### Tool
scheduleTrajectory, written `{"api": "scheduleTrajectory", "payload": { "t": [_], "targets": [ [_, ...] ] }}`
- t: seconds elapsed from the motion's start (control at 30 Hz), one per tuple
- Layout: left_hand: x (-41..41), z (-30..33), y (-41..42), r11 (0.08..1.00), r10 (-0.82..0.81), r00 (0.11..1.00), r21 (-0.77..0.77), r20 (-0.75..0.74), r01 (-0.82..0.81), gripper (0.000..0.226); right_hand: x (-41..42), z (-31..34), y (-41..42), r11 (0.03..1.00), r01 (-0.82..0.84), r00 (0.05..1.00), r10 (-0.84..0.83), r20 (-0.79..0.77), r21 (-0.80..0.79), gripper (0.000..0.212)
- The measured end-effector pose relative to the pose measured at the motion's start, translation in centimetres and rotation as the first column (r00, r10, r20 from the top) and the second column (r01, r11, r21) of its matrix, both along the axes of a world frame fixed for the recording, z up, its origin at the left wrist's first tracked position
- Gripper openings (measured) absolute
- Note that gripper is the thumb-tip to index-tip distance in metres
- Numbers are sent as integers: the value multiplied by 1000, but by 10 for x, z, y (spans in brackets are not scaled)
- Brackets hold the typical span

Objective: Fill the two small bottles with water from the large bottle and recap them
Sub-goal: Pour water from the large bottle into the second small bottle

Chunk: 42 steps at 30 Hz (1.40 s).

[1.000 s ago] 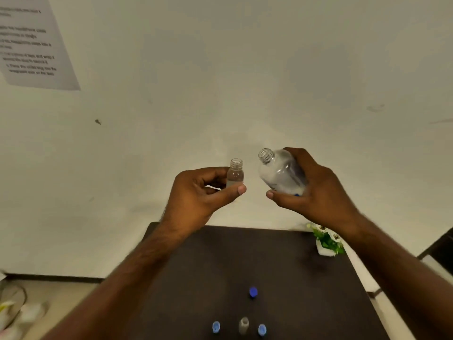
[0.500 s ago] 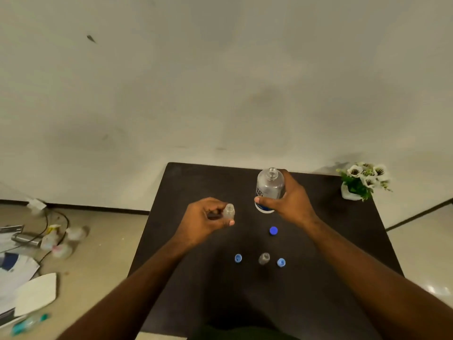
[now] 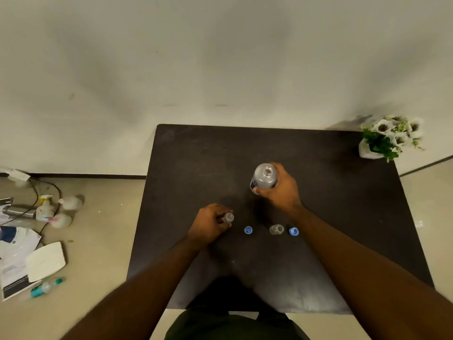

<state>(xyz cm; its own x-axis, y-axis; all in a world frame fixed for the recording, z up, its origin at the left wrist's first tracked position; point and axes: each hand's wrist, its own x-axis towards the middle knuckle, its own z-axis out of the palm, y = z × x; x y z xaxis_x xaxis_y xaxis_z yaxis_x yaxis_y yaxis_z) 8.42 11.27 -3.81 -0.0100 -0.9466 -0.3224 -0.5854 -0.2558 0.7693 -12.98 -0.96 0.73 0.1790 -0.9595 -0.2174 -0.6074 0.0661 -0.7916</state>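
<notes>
1. Two hands work over the dark table. The left hand is closed around a small bottle, uncapped, mouth up; a second ago it held that bottle high in front of the wall, and half a second ago already low over the table.
2. The right hand is wrapped around the large bottle, uncapped and upright at the table's middle. A second ago this bottle was tilted beside the small one; both hands have since come down and moved apart.
3. The second small bottle stands open near the front, between two blue caps: the left cap and the right cap, the latter just beside it. Their layout matches the earlier frames.
4. The third blue cap, visible half a second ago below the right hand, cannot be seen now.
5. A flower pot sits at the table's far right corner.
6. Papers and clutter lie on the floor at left.
</notes>
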Motion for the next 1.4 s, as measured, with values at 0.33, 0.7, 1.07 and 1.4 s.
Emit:
{"api": "scheduleTrajectory", "payload": {
  "t": [0.33,0.7,1.07,1.4],
  "targets": [
    [6,-28,-9,998,-58,998,-5,25,59,36,4,-20,-8,1000,-10,999,10,-32,23,73],
    [8,-23,-7,995,-94,996,13,-6,94,74,-7,-4,-2,999,-7,1000,8,14,-39,70],
    [-67,31,2,911,-281,950,-275,133,308,78,-62,37,18,991,13,994,1,111,-130,72],
    [-132,-19,-21,979,-202,968,43,152,197,76,-135,42,26,979,105,990,-87,110,-172,72]
  ]
}}
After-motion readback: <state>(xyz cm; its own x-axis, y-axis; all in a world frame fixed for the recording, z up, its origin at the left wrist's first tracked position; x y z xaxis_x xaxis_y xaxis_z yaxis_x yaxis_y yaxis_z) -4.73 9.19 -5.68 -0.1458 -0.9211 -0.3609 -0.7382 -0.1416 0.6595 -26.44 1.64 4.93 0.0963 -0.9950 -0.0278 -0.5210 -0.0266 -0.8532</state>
